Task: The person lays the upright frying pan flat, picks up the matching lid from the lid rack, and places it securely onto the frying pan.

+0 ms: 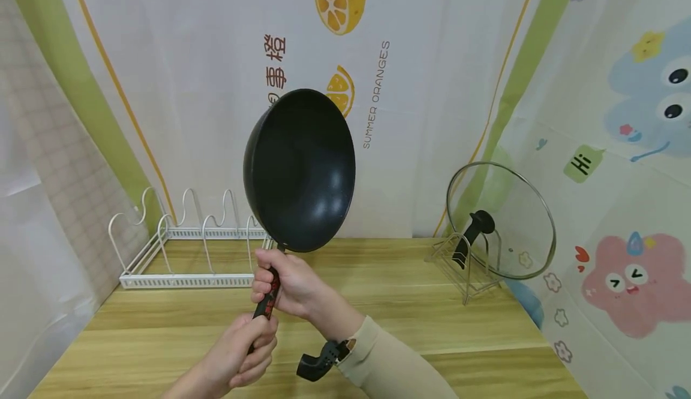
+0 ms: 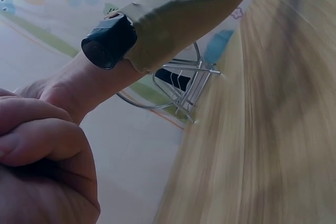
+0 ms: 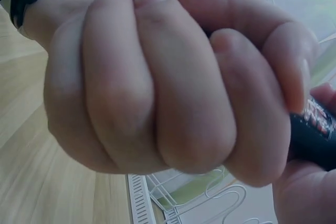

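A black wok (image 1: 302, 171) is held up above the table, tilted so its dark inside faces me. My right hand (image 1: 291, 282) grips the upper part of its handle (image 1: 266, 306), just below the bowl. Lower down, my left hand (image 1: 245, 354) wraps around the handle's end, thumb pointing up along it. Red lettering shows on the handle between the two hands. In the right wrist view, the left hand (image 3: 163, 93) fills the middle with curled fingers. In the left wrist view, the left hand (image 2: 47, 156) is cut off at the lower left.
A white wire rack (image 1: 186, 281) stands at the back left of the wooden table (image 1: 378, 315). At the back right, a glass lid (image 1: 518, 219) with a black handle leans in a small metal stand (image 1: 468, 288). Printed curtains (image 1: 421, 87) hang behind and at the sides.
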Available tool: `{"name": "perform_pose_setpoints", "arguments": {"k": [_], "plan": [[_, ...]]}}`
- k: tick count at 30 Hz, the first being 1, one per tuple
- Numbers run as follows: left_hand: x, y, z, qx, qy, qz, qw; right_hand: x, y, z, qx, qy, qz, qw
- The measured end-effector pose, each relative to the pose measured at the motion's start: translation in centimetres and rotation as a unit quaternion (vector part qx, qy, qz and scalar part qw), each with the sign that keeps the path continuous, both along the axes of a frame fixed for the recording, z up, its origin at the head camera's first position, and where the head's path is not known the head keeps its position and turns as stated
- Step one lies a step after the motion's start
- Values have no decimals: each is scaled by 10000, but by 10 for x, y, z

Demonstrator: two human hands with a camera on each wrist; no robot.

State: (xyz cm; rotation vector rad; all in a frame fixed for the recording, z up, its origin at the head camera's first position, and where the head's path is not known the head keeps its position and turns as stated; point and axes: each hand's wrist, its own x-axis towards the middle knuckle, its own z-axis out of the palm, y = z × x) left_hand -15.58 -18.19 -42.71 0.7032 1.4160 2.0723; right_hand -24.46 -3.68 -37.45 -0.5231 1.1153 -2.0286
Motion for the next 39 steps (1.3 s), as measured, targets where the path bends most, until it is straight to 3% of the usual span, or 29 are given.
{"name": "perform_pose_setpoints", "arguments": {"k": [10,21,32,39], "plan": [[-3,0,3,554,-274,-833,9946,-2,8,-3,-363,67,266,9990],[-5,-3,10,807,-568,-1499,9838,3,13,-6,-583,-198,43,9981],[-10,-3,12,1204,-938,-2227,9629,3,16,-5,-700,-322,-91,9970],[-13,-1,12,1516,-1108,-2707,9442,4,16,-1,-678,-387,-341,9964]]}}
